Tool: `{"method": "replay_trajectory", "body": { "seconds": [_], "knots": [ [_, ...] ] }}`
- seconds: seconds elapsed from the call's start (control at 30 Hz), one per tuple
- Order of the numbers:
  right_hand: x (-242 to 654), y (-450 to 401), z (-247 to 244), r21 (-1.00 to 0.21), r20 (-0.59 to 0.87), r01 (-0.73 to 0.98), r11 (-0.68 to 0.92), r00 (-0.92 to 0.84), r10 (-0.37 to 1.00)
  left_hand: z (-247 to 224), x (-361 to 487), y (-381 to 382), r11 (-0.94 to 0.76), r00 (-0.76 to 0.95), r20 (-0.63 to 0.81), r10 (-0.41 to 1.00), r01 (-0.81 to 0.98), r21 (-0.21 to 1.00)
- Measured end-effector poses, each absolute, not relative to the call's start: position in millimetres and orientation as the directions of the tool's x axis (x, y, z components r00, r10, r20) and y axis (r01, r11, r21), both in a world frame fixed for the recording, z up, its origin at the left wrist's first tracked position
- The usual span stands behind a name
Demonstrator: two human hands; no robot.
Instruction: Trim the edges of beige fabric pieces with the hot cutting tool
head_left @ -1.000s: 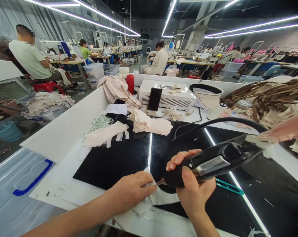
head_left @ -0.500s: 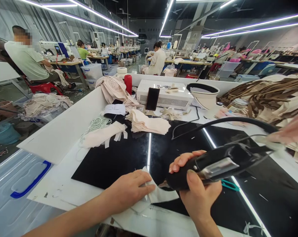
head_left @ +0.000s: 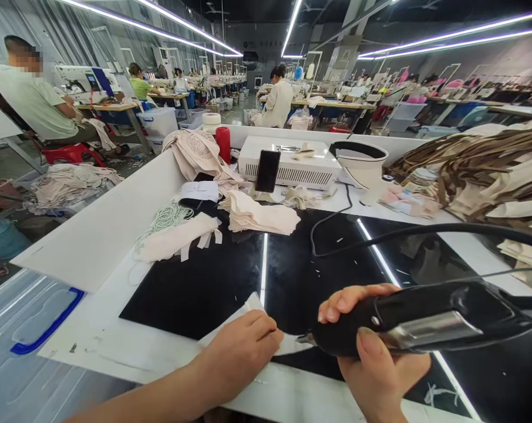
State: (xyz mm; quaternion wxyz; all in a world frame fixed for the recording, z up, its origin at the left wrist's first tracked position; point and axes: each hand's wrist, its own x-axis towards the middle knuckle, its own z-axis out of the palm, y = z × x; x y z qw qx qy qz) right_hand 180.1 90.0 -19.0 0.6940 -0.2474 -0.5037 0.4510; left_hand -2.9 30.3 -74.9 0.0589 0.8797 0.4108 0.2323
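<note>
Pins a thin off-white cloth piece (head_left: 251, 304) along the near edge of a glossy black work sheet (head_left: 195, 305) with the left hand (head_left: 242, 349), closed on the fabric, likely to keep it from slipping. Grips a bulky black handheld tool (head_left: 416, 317) around its front body in the right hand (head_left: 376, 361), probably to steady and steer the narrow metal tip (head_left: 305, 339), held just beside the cloth. Props a dark upright phone (head_left: 268, 170) near a white vented metal box (head_left: 310, 174), perhaps for easy viewing. Includes, at left, a translucent plastic bin with a blue handle (head_left: 32, 311), too unclear inside to identify any contents, and a clear-plastic-lined container (head_left: 74, 204), heaped with beige fabric pieces. Features, at right, a clear plastic bag (head_left: 407, 202) of pink and pale items beside a small transparent jar (head_left: 424, 174), impossible to read for contents.
</note>
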Motion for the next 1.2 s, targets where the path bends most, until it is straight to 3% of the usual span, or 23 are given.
{"method": "replay_trajectory", "body": {
  "seconds": [0.23,0.5,1.2],
  "knots": [
    [180.0,90.6,-18.3,-0.785,0.510,-0.351,0.511,0.103,0.854,-76.7,-7.8,27.0,-0.655,0.536,0.381,0.753,0.659,0.369],
    [175.1,89.6,-13.4,-0.790,0.488,-0.363,0.494,0.117,0.865,-77.5,-8.2,25.1,-0.685,0.545,0.427,0.722,0.653,0.323],
    [159.4,89.3,-17.5,-0.767,0.501,-0.425,0.481,0.072,0.862,-77.7,-7.6,24.2,-0.677,0.521,0.447,0.727,0.653,0.340]
  ]
}}
